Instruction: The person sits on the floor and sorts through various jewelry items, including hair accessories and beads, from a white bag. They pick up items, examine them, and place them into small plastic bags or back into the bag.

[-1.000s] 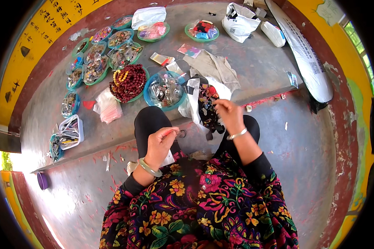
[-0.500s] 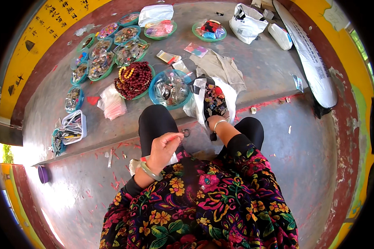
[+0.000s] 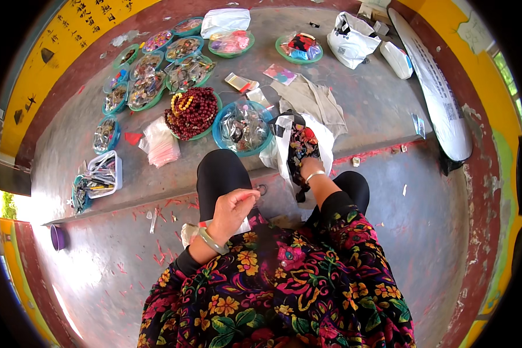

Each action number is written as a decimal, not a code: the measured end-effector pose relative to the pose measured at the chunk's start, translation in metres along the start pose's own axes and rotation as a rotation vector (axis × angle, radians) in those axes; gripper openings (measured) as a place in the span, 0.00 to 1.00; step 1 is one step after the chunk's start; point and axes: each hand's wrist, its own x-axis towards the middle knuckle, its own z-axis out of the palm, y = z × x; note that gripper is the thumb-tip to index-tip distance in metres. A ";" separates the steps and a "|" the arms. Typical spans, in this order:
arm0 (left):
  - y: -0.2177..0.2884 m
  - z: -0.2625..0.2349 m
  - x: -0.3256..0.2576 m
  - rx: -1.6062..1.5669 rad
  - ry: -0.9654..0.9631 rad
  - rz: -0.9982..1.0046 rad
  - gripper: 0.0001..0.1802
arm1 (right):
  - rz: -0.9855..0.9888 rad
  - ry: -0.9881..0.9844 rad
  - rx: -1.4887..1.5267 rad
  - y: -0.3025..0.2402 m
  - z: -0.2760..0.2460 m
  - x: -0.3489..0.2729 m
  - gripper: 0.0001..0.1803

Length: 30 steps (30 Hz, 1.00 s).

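Observation:
My left hand (image 3: 232, 214) is raised over my lap, thumb and fingertips pinched on a small dark ring (image 3: 263, 189). Light-coloured wrapping, partly hidden, shows behind that wrist. My right hand (image 3: 311, 167) reaches into an open white plastic bag (image 3: 325, 139) standing between my knees and the raised ledge. Inside the bag lies a heap of small colourful trinkets (image 3: 304, 142) on dark material. The right fingers are sunk among these, so their grip is hidden. Beside the bag stands a blue basket (image 3: 216, 136) of clear-wrapped trinkets.
A green basket (image 3: 216, 119) holds dark red bead strings (image 3: 194, 116). Several more baskets of packets spread to the far left, near a white tray (image 3: 119, 174) of pens. Clear bags (image 3: 161, 145) and a beige cloth (image 3: 316, 104) lie on the ledge. A purple bucket (image 3: 58, 236) stands left.
My right hand has gone a little deeper into the plastic bag. The left hand keeps its pinch on the ring, nearly still. The whole view has shifted slightly.

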 end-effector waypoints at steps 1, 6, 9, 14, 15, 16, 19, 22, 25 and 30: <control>0.000 0.000 0.000 -0.002 -0.002 0.000 0.08 | -0.043 0.024 0.041 0.007 -0.001 0.006 0.11; -0.010 0.002 0.000 -0.061 -0.015 -0.007 0.08 | 0.031 -0.220 0.671 0.042 -0.019 0.034 0.08; -0.014 0.005 -0.002 -0.112 -0.009 -0.012 0.08 | 0.010 -0.236 0.929 0.036 -0.063 0.011 0.09; -0.016 0.007 -0.004 -0.110 -0.017 -0.012 0.08 | -0.070 -0.154 1.033 0.041 -0.078 -0.005 0.08; -0.017 0.007 -0.005 -0.111 -0.014 -0.010 0.08 | -0.056 -0.155 1.065 0.040 -0.080 -0.009 0.08; -0.019 0.007 -0.005 -0.111 -0.012 -0.013 0.08 | -0.037 -0.131 1.081 0.039 -0.080 -0.010 0.07; -0.024 0.008 -0.007 -0.112 -0.006 -0.015 0.08 | -0.028 -0.063 1.151 0.036 -0.077 -0.011 0.08; -0.024 0.009 -0.008 -0.113 0.000 -0.007 0.08 | -0.134 0.008 1.250 0.042 -0.057 0.000 0.14; -0.024 0.008 -0.008 -0.110 0.002 -0.004 0.08 | -0.246 0.108 1.265 0.048 -0.045 0.009 0.18; -0.027 0.008 -0.008 -0.112 0.006 0.005 0.08 | -0.165 0.137 1.177 0.047 -0.046 0.005 0.15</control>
